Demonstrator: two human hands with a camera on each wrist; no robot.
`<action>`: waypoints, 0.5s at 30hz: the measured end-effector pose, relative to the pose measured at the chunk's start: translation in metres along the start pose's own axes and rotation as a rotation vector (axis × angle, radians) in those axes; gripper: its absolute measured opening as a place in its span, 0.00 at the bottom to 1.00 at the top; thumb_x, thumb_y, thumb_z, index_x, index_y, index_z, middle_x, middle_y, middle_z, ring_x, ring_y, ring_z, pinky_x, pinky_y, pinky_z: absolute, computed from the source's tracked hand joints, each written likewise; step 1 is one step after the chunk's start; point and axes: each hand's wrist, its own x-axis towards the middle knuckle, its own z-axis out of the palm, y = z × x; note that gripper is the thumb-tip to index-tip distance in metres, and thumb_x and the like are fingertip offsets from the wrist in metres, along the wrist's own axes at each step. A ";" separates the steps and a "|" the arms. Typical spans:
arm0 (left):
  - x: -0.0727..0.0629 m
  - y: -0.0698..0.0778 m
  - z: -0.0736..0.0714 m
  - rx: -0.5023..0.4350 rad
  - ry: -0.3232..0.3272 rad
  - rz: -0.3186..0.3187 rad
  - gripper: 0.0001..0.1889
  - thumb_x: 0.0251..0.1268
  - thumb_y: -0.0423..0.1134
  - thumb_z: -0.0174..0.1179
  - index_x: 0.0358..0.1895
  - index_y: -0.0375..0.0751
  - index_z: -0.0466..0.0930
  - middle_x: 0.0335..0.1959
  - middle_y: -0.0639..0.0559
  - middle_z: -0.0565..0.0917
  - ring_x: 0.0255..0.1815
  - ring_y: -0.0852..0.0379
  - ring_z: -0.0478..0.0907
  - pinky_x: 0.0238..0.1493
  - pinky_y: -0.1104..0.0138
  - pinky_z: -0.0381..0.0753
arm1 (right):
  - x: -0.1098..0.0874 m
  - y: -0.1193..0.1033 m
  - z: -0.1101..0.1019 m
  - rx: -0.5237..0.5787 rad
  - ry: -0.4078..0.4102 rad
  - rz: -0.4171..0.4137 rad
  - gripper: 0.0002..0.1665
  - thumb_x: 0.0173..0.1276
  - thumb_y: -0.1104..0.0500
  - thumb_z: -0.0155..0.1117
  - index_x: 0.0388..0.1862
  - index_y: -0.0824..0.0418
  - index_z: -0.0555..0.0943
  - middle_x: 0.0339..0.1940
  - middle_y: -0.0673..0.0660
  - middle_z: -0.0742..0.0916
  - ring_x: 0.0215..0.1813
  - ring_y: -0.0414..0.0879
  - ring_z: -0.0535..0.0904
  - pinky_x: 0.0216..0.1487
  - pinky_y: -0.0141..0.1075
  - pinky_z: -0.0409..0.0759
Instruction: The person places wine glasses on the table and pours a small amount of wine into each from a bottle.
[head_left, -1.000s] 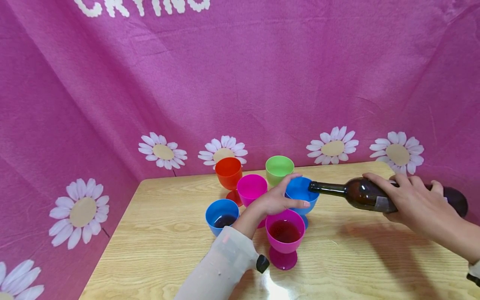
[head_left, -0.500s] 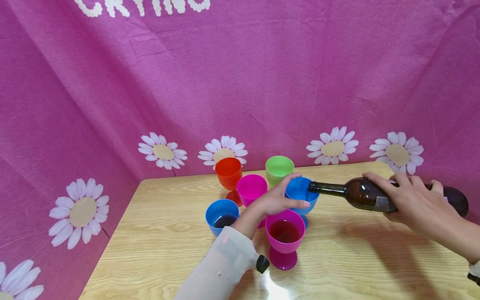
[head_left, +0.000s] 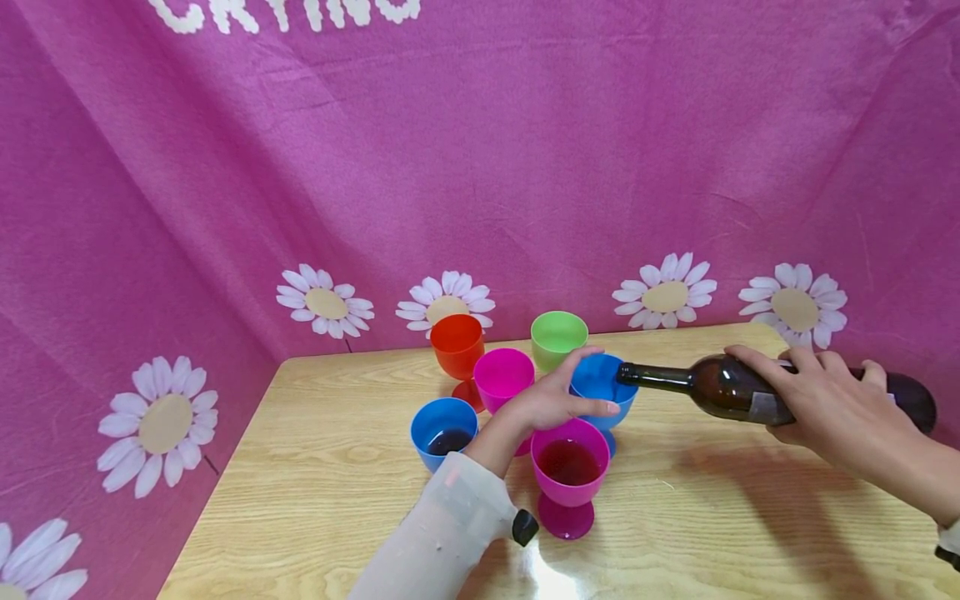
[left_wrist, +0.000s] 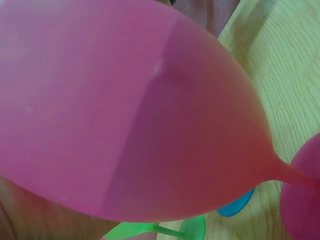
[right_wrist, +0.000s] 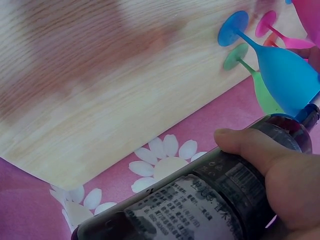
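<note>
My left hand (head_left: 551, 402) grips a blue goblet (head_left: 598, 379) by its bowl, thumb on the near side and fingers behind. My right hand (head_left: 832, 404) holds a dark glass wine bottle (head_left: 731, 390) almost level, its mouth at the goblet's right rim. Below the mouth, a dark streak shows inside the bowl. Just in front stands a pink goblet (head_left: 566, 492) with dark red liquid. Its bowl fills most of the left wrist view, hiding nearly all of the left hand. In the right wrist view, the bottle's printed label (right_wrist: 185, 212) faces the camera.
Behind and left stand an orange goblet (head_left: 457, 350), a green goblet (head_left: 558, 340) and another pink goblet (head_left: 504, 379). A second blue goblet (head_left: 442, 429) with dark liquid is beside my left forearm. The wooden table (head_left: 322, 500) meets a pink flowered cloth (head_left: 480, 167).
The dark streak below the bottle's mouth shows more clearly than one second ago. Both hands, the bottle and the goblets keep their places.
</note>
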 end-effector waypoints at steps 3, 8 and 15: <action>0.000 0.000 0.000 0.000 -0.001 0.001 0.45 0.61 0.50 0.73 0.78 0.74 0.56 0.76 0.49 0.64 0.76 0.43 0.61 0.61 0.48 0.81 | 0.000 0.000 -0.002 0.003 -0.011 0.001 0.63 0.38 0.51 0.90 0.74 0.42 0.66 0.41 0.63 0.78 0.32 0.57 0.74 0.27 0.54 0.65; 0.000 -0.001 0.000 -0.004 -0.005 0.005 0.45 0.61 0.50 0.73 0.79 0.73 0.56 0.76 0.49 0.64 0.76 0.43 0.61 0.61 0.48 0.80 | 0.001 -0.001 -0.004 0.010 -0.019 -0.005 0.63 0.38 0.52 0.90 0.74 0.43 0.65 0.41 0.65 0.79 0.32 0.59 0.75 0.26 0.55 0.65; -0.001 0.000 0.000 -0.008 -0.005 0.017 0.44 0.62 0.50 0.73 0.78 0.73 0.57 0.75 0.48 0.65 0.75 0.44 0.62 0.64 0.47 0.78 | 0.001 -0.002 -0.005 0.003 -0.021 -0.005 0.62 0.40 0.51 0.89 0.74 0.43 0.65 0.43 0.65 0.79 0.33 0.59 0.75 0.27 0.55 0.66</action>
